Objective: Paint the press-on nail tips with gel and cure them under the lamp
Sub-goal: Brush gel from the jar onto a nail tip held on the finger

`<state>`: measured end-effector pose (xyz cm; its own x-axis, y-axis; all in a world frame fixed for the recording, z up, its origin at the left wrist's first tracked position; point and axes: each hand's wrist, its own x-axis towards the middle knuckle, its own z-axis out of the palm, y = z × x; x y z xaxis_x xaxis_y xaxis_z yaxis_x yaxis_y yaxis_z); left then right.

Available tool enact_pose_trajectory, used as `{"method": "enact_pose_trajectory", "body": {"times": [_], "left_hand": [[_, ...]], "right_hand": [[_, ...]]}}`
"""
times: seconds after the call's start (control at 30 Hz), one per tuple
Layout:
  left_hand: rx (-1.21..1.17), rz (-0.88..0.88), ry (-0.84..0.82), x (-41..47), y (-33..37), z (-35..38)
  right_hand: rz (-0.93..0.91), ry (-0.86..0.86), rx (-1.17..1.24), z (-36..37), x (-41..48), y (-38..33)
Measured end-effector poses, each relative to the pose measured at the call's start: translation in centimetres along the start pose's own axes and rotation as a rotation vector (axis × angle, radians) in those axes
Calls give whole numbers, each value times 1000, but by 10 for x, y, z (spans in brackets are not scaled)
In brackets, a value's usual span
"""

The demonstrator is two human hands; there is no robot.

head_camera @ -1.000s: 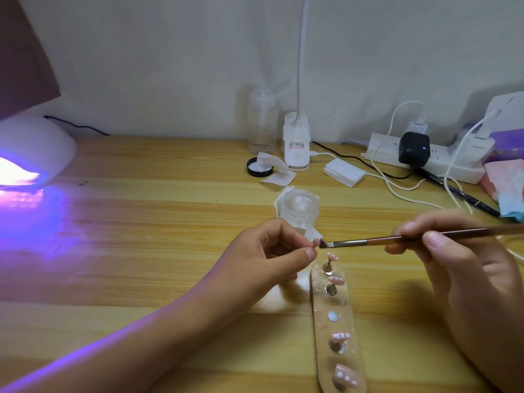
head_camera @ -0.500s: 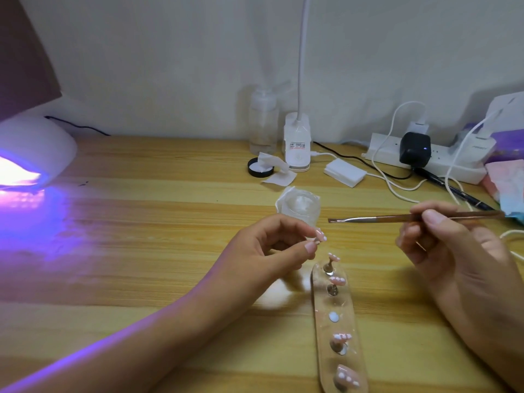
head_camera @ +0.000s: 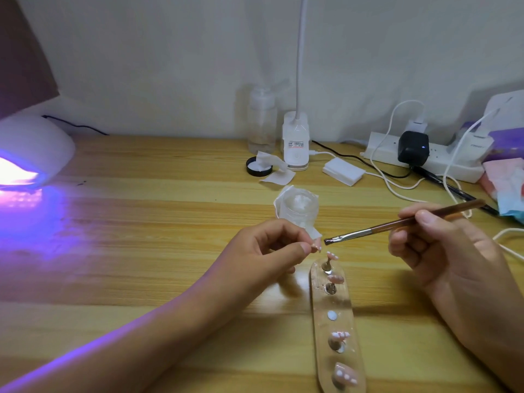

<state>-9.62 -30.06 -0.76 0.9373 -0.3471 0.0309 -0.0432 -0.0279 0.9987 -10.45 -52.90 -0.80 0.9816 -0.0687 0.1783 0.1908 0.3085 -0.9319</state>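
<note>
Pinching one nail tip [head_camera: 316, 247] in the left hand [head_camera: 266, 251], thumb against fingertip, centre of the frame.
The right hand [head_camera: 442, 251] grips the brush [head_camera: 397, 222] like a pen, bristles just beside that tip, can't tell if they touch. Right below, a long holder [head_camera: 344, 307] carries four more tips [head_camera: 345, 377] on little stands. Small clear jar [head_camera: 297, 205] sits just above the hands, and the curing lamp [head_camera: 34, 148] glows purple at the left edge.

Along the wall we see a clear bottle [head_camera: 261, 120], a white desk light [head_camera: 295, 143], and a power strip [head_camera: 438, 165] carrying a black adapter [head_camera: 413, 148].
</note>
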Motion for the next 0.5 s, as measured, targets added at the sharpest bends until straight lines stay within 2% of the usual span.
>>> {"method": "enact_pose_trajectory", "body": {"times": [0.23,0.4,0.5], "left_hand": [[34,-1,-12,-1,-1,-1],[-25,-5,-22,-1,-1,-2],[-53,-14,-10,-1,-1,-3]], "right_hand": [[-63,-46,-111,1,-3,0],[-131,-17,-240,0,-5,0],[-160,9,-208,-1,-3,1]]}}
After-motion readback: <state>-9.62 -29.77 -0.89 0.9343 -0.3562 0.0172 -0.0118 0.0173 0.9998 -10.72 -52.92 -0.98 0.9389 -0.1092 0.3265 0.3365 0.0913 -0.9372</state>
